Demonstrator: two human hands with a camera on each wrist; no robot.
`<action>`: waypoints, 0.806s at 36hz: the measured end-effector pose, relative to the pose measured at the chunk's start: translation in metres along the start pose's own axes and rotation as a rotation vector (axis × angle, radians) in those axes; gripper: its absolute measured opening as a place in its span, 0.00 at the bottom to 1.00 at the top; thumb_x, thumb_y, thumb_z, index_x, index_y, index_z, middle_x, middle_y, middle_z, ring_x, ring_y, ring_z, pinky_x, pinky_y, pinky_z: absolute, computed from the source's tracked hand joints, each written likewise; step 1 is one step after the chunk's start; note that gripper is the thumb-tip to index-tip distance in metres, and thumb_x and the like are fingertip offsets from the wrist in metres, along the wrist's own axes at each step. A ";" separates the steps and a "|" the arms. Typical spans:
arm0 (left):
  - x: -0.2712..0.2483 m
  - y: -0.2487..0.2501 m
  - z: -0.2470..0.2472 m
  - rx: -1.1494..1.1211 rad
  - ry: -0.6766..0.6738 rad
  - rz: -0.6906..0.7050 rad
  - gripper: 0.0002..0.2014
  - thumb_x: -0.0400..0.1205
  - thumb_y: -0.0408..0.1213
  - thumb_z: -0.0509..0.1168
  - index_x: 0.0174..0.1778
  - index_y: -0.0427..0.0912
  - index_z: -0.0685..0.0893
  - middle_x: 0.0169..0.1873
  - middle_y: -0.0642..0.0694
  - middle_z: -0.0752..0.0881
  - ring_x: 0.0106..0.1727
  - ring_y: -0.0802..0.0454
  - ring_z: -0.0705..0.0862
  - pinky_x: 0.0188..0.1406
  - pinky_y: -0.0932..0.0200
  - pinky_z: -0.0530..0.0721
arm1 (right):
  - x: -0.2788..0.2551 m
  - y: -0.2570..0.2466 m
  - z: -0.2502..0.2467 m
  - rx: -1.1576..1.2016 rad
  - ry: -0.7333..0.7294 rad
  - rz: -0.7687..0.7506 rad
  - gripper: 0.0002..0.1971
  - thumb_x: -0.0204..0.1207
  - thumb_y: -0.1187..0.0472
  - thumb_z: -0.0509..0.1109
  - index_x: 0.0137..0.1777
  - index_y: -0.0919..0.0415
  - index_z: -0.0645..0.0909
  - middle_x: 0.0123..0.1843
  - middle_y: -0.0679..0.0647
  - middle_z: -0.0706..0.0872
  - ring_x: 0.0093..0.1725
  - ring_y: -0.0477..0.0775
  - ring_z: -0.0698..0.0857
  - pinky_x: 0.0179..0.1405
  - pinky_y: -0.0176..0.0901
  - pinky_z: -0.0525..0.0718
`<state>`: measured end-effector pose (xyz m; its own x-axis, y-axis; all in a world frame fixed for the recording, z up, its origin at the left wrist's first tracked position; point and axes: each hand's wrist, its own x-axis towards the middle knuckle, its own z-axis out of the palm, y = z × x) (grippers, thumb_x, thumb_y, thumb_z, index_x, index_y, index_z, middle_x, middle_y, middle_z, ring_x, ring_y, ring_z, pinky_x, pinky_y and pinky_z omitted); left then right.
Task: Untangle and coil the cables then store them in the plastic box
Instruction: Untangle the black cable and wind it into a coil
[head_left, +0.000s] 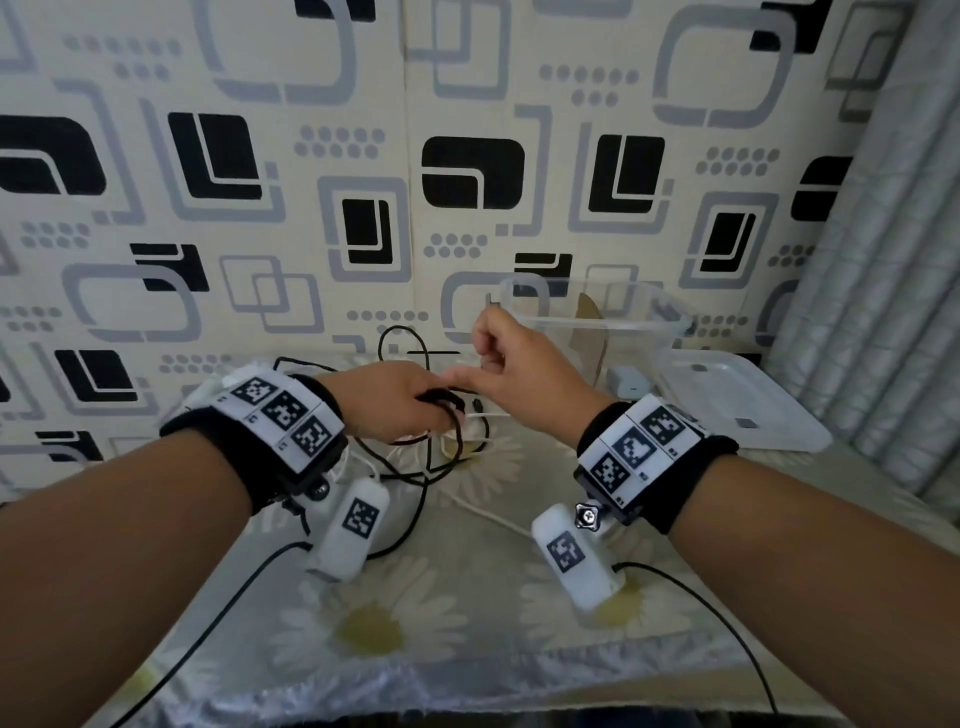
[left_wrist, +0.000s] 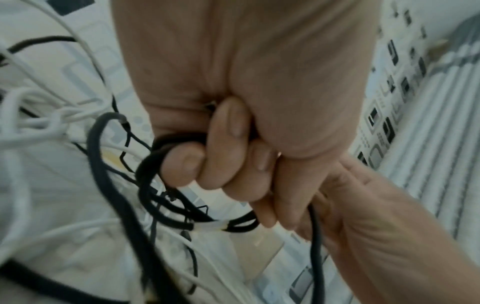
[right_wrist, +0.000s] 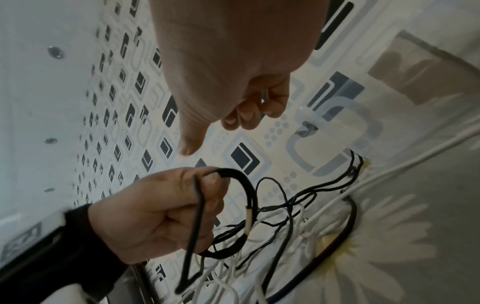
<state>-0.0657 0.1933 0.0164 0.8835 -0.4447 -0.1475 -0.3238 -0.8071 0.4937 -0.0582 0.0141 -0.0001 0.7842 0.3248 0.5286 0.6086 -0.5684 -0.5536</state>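
Presently, the person's left hand (head_left: 387, 402) is closed around a small coil of thick black cable (left_wrist: 155, 174), the fingers (left_wrist: 226, 148) curled through the loops; a pale band (right_wrist: 248, 219) binds the coil at one point. From the coil, black strands trail down to the bench (head_left: 467, 613), which is covered with a daisy-print plastic cloth.

The right hand (head_left: 519, 364) is raised just beside and above the left, its thumb and forefinger pinching a thin dark cable end (head_left: 490, 301) that sticks upward; the remaining fingers are curled in. The right wrist view shows a small dark piece held between those fingertips, too small to identify.

Below both hands lies a loose tangle of thin white cables (right_wrist: 285, 236) and thin black cables (right_wrist: 311, 191), crossing one another on the cloth. One white cable (head_left: 488, 512) runs toward the near edge.

The clear plastic box (head_left: 670, 332) stands open at the back right of the bench, against the patterned wall. A pale rectangular charger block (head_left: 628, 382) shows through its near wall. The box's translucent lid (head_left: 737, 405) lies flat just to the right of it.
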 end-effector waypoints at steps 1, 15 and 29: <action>0.001 -0.003 -0.001 -0.072 0.009 -0.006 0.12 0.81 0.45 0.67 0.37 0.40 0.80 0.23 0.51 0.73 0.24 0.54 0.71 0.27 0.61 0.72 | 0.000 0.001 0.000 0.009 0.015 0.020 0.16 0.77 0.52 0.72 0.45 0.58 0.68 0.30 0.48 0.70 0.28 0.46 0.67 0.30 0.41 0.71; -0.006 0.033 -0.035 -0.800 0.284 0.084 0.15 0.83 0.31 0.59 0.29 0.43 0.70 0.20 0.51 0.61 0.20 0.54 0.56 0.23 0.58 0.57 | -0.008 -0.006 0.016 0.038 -0.446 0.273 0.25 0.75 0.51 0.75 0.69 0.47 0.70 0.59 0.52 0.77 0.48 0.50 0.81 0.43 0.32 0.78; -0.011 0.057 -0.053 -1.060 0.377 0.205 0.16 0.83 0.36 0.58 0.27 0.43 0.71 0.17 0.52 0.59 0.17 0.56 0.54 0.21 0.61 0.63 | 0.016 -0.031 0.040 0.357 -0.201 0.259 0.10 0.82 0.62 0.64 0.60 0.58 0.83 0.64 0.59 0.83 0.60 0.56 0.82 0.68 0.59 0.78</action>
<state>-0.0763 0.1726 0.0914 0.9503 -0.2410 0.1971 -0.1828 0.0807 0.9798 -0.0600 0.0674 -0.0003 0.9018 0.3666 0.2286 0.3657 -0.3662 -0.8557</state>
